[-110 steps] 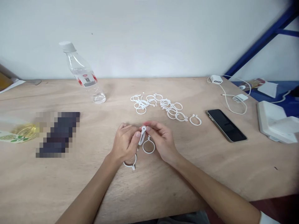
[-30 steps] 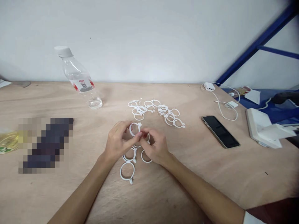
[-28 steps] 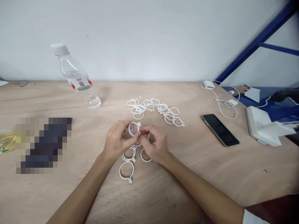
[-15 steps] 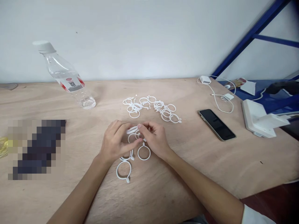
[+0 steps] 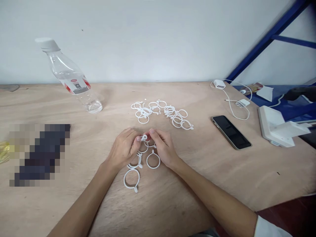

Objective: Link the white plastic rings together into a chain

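My left hand (image 5: 125, 147) is closed around a white curtain ring, its thumb pressed near the small eyelet (image 5: 144, 137) that pokes out between my hands. Most of that ring is hidden by the fingers. My right hand (image 5: 166, 144) meets it from the other side, thumb and fingertips pinched at the eyelet. Below the hands, more white curtain rings lie on the table: one with its eyelet pointing away (image 5: 153, 160), another nearer me (image 5: 131, 178), and others partly covered by my hands. Farther off is a loose cluster of several similar rings (image 5: 170, 112).
A clear bottle (image 5: 74, 82) with a white cap stands at the back left. To the right are a phone (image 5: 230, 131), a white charger block (image 5: 274, 126) and a white cable (image 5: 232, 110). A blurred dark patch (image 5: 41, 154) and something yellow (image 5: 3, 152) are at the left.
The held ring has turned, so its eyelet now shows between my fingertips. My left thumb has drawn up from pointing right to press on the ring; the right fingers have closed in at the eyelet.
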`<state>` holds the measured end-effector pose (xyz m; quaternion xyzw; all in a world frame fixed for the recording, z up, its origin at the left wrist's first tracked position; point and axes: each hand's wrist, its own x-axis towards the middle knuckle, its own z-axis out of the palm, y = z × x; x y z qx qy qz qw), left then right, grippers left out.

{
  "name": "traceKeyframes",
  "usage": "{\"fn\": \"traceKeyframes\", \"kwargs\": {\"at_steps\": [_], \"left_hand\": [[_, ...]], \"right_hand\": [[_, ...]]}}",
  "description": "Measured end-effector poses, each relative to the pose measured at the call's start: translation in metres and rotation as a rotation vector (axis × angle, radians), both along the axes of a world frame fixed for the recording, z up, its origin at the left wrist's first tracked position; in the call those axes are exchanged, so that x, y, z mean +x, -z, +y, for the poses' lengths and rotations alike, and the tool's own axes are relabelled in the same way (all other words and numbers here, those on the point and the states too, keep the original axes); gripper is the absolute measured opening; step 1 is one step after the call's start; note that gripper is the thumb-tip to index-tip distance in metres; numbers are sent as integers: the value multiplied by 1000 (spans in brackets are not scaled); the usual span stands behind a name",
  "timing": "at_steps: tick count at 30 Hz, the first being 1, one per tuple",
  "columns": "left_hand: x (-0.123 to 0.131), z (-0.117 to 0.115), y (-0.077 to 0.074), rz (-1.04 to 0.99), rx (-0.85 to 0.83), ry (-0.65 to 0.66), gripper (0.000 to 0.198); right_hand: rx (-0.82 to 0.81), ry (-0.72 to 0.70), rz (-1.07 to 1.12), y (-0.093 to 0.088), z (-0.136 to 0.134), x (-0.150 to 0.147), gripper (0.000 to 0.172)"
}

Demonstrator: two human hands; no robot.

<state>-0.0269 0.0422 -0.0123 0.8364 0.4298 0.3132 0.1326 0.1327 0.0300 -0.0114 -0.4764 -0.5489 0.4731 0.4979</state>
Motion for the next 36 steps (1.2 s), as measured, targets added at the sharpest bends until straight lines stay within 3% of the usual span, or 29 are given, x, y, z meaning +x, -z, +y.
{"fn": "traceKeyframes", "kwargs": {"at_steps": [6, 15, 19, 22, 24, 27, 30, 36], "left_hand": [[-1, 1, 0, -9, 69, 5, 40], [-2, 2, 0, 9, 76, 22, 34], [-3, 2, 0, -1, 62, 26, 35], [-2, 3, 2, 31, 72, -8, 31], [-1, 3, 3, 61, 93, -31, 24], [1, 1, 4, 65, 123, -29, 20], [1, 0, 4, 34, 152, -11, 21], [-1, 1, 4, -68, 174, -24, 22]], "right_hand": [[101, -12, -123, 3, 0, -1, 21], [116, -38, -223, 5, -1, 0, 25], [242, -70, -303, -2, 1, 5, 25], [379, 23, -401, -10, 5, 35, 19], [397, 226, -483, -11, 8, 69, 15], [346, 427, -766, -6, 11, 122, 30], [188, 384, -906, 5, 14, 155, 48], [135, 285, -877, 9, 20, 165, 30]]}}
